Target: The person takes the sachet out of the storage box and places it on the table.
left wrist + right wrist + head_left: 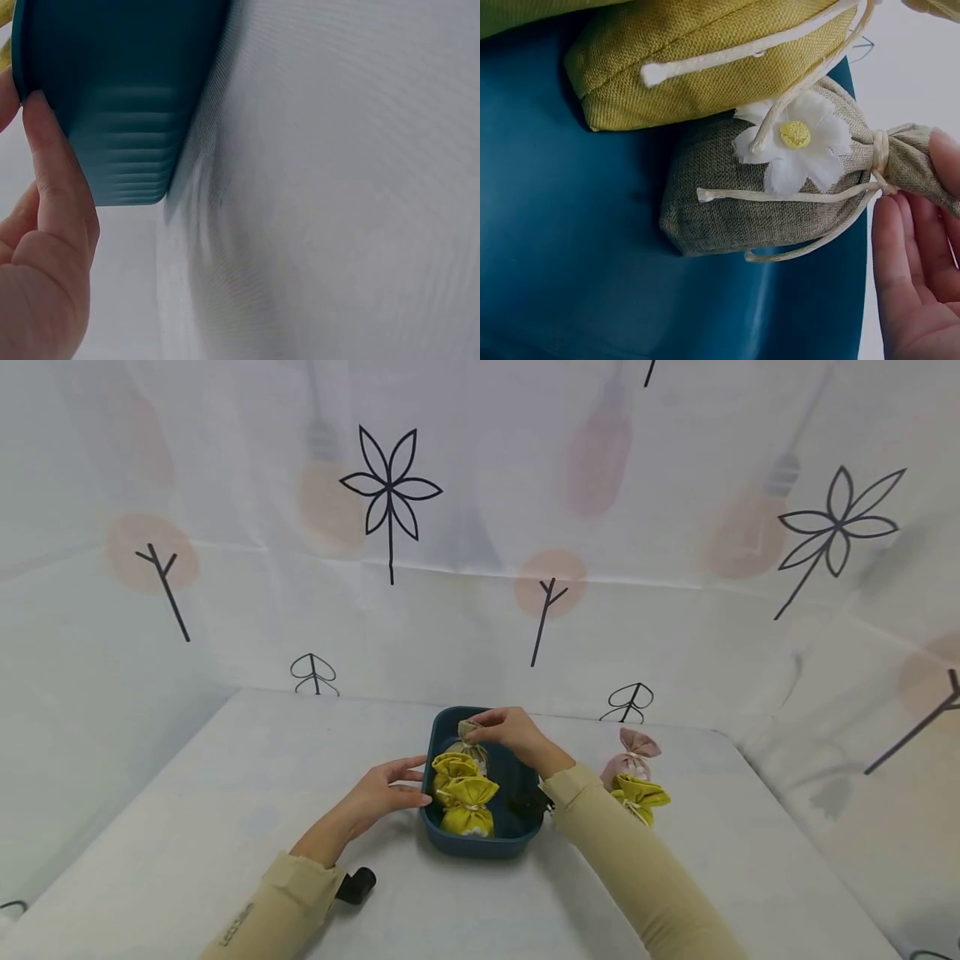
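A dark blue plastic bin stands on the white table. My left hand holds its left rim, the fingertips against the outer wall in the left wrist view. My right hand pinches the gathered top of a grey-brown drawstring pouch, which has a white cloth flower and a cream cord. That pouch is inside the bin at the far left. Nearer me in the bin are two yellow pouches, one beside the grey one in the right wrist view.
To the right of the bin, a pink pouch and another yellow pouch sit on the table. A cloth backdrop with drawn flowers rises behind. Black wrist cameras hang beneath the sleeves.
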